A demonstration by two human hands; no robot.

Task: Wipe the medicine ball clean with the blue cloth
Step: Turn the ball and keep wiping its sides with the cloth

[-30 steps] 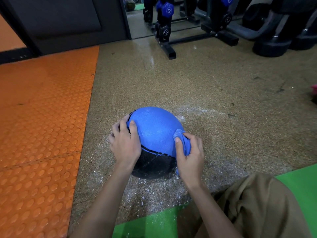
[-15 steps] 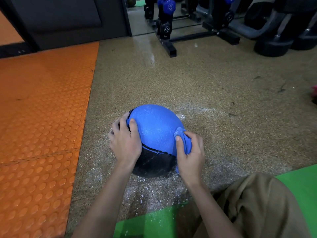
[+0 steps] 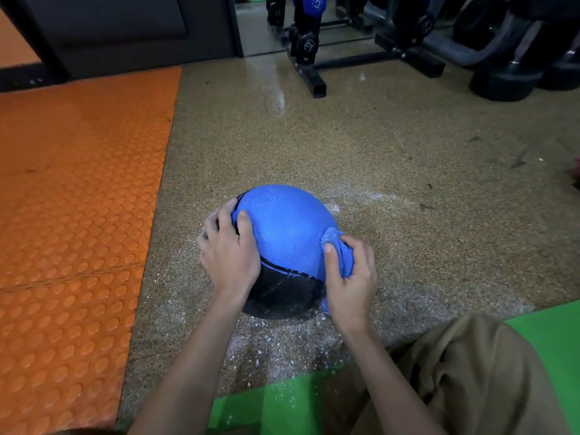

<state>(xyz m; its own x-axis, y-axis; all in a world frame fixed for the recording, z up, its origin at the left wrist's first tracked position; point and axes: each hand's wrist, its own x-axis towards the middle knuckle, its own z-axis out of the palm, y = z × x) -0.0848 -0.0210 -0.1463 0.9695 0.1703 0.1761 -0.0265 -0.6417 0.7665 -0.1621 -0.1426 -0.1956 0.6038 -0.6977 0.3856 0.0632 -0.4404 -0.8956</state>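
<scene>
Almost nothing has moved: my right hand still grips the bunched cloth against the right side of the ball; my left hand cups its left side on the floor.

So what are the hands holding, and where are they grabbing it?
The right hand grips the bunched blue cloth around its middle, against the medicine ball. The left hand holds the ball by its left side.

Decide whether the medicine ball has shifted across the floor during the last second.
No: the medicine ball keeps its place, level with the seam in the orange mat.
</scene>
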